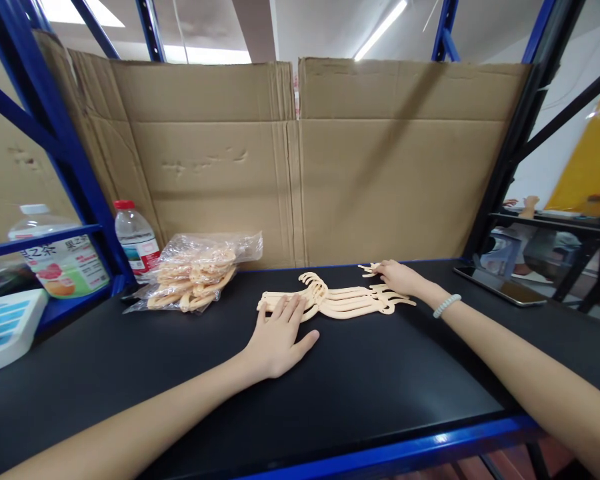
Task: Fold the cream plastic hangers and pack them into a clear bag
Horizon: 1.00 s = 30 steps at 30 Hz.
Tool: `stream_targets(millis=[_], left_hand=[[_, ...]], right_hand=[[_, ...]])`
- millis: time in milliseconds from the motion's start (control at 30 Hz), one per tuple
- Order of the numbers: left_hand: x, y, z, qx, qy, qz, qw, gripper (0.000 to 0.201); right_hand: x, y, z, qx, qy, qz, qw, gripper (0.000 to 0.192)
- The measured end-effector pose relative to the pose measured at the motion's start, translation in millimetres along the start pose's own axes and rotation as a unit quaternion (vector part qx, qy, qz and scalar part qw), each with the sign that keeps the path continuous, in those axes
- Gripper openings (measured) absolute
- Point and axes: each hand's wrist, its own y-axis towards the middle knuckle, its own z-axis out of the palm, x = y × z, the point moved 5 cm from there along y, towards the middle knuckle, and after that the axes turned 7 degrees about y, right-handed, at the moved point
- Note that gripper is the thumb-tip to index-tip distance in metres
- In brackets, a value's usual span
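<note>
While both arms are reaching out over the black shelf surface (pixel 380 387), the left hand (pixel 280 337) is lying palm down with its fingers spread and released, its fingertips pressing on the left end of a row of cream plastic hangers (pixel 337 300) that is lying flat in the middle of the surface. At the right end of that same row, the right hand (pixel 397 277) is resting on the hanger tips with fingers loosely extended, gripping nothing; a pale beaded bracelet (pixel 447 305) is sitting on its wrist. To the far left, a clear plastic bag of more hangers (pixel 195 273) is lying near a red-capped water bottle (pixel 136 237), with a larger drink bottle (pixel 60 257) standing further left behind the blue rack post. A cardboard wall (pixel 300 160) is closing off the back, and a dark tablet (pixel 500 283) is lying at the far right of the surface, well apart from the hangers.
</note>
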Motion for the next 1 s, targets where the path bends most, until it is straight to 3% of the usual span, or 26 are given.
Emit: stream_targets(millis=[133, 233, 300, 400, 500, 667, 833, 1000], left_hand=[[-0.7, -0.5, -1.4, 0.003, 0.0, 0.002, 1.0, 0.074], [0.0, -0.1, -0.3, -0.002, -0.003, 0.002, 1.0, 0.074], [0.3, 0.0, 0.9, -0.004, -0.006, 0.003, 1.0, 0.075], [-0.2, -0.2, 1.8, 0.0, -0.01, 0.005, 1.0, 0.076], [1.0, 2.1, 1.0, 0.01, -0.015, 0.002, 1.0, 0.078], [9.7, 14.3, 1.0, 0.028, -0.031, 0.04, 0.998, 0.083], [18.3, 19.3, 0.6, -0.002, -0.032, 0.052, 0.998, 0.078], [22.7, 15.8, -1.2, -0.044, -0.014, 0.019, 0.999, 0.064]], right_hand=[[4.2, 1.8, -6.0, -0.006, -0.005, 0.018, 1.0, 0.04], [17.1, -7.9, -18.1, 0.033, 0.014, 0.012, 0.999, 0.037], [35.9, -19.3, -22.8, 0.084, 0.043, -0.013, 0.995, 0.048], [72.9, -36.8, -17.6, 0.189, 0.114, -0.054, 0.974, 0.08], [97.1, -45.9, -2.7, 0.261, 0.119, -0.054, 0.957, 0.084], [90.3, -41.7, 16.0, 0.253, 0.075, -0.015, 0.964, 0.075], [70.1, -32.7, 25.1, 0.211, 0.066, -0.03, 0.975, 0.069], [62.6, -29.2, 29.1, 0.187, 0.067, -0.049, 0.979, 0.065]])
